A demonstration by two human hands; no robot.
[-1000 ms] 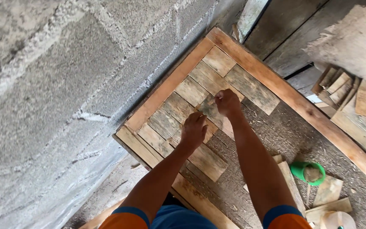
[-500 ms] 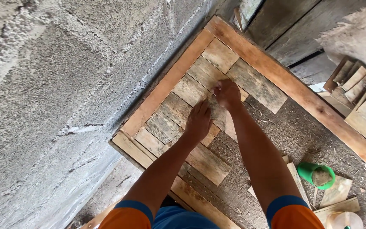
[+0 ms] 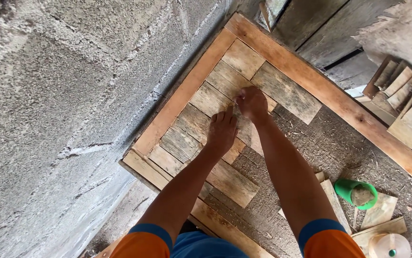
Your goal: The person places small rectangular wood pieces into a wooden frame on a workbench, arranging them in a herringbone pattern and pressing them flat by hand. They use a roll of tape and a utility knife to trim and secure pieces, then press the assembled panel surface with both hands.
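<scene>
Head view, looking down along both bare arms to a panel on the floor. We see a wooden frame (image 3: pixel 306 79) of pale boards lying beside a grey block wall (image 3: pixel 72 95), and inside it short weathered wooden slats (image 3: pixel 201 126) laid edge to edge over a brown fibrous backing (image 3: pixel 311 143), which is uncovered in the near-right part of the frame. The left hand (image 3: pixel 222 131) lies flat, fingers together and pointing far, its palm pressing on a slat near the middle of the laid field. The right hand (image 3: pixel 252 102) sits just beyond it, fingers curled down onto the slat edge; it may pinch something small, but we cannot tell what, if anything, it holds. The two hands are almost touching. A green cup (image 3: pixel 356 193) stands on the backing to the near right, among loose offcuts (image 3: pixel 378 212), with a round pale spool (image 3: pixel 389 246) nearer still. More cut pieces (image 3: pixel 402 91) are heaped outside the frame at far right.

In our judgement the step is seating one slat against its neighbours. Done well, it calls for steady downward pressure from the flat palm so the piece cannot creep, while the curled fingers close the joint fully along its length. We would check that the slat lies flush with adjacent slats and square to the frame before releasing either hand.
</scene>
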